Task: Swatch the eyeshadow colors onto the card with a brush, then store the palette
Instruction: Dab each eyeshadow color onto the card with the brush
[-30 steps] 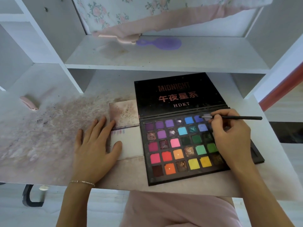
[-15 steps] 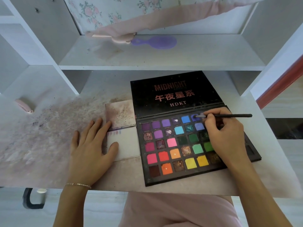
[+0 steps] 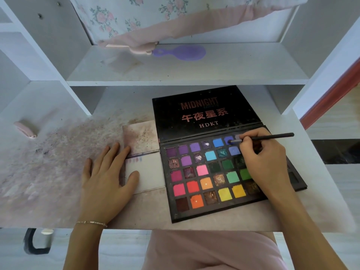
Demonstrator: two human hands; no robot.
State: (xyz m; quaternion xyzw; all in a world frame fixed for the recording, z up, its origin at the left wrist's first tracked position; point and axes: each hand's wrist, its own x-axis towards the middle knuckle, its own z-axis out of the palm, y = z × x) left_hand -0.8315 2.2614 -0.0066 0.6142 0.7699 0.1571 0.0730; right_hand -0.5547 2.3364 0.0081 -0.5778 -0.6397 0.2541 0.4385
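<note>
An open black eyeshadow palette (image 3: 214,213) with several bright pans lies on the desk, its lid (image 3: 204,112) laid back flat. My right hand (image 3: 263,164) pinches a thin black brush (image 3: 272,136); the brush tip sits in a dark blue pan (image 3: 228,140) in the top row. A white card (image 3: 150,174) lies just left of the palette, with a few faint swatches along its top edge. My left hand (image 3: 106,176) rests flat on the desk, its thumb on the card's left part.
A stained second card (image 3: 140,137) lies behind the white one. The desk (image 3: 48,172) is smeared with pink powder. A pink item (image 3: 25,129) lies far left. A shelf (image 3: 175,75) above holds a purple hairbrush (image 3: 183,52) and a hanging floral cloth (image 3: 155,20).
The brush tip has shifted slightly left and down into the dark blue pan. My left hand stays put on the card.
</note>
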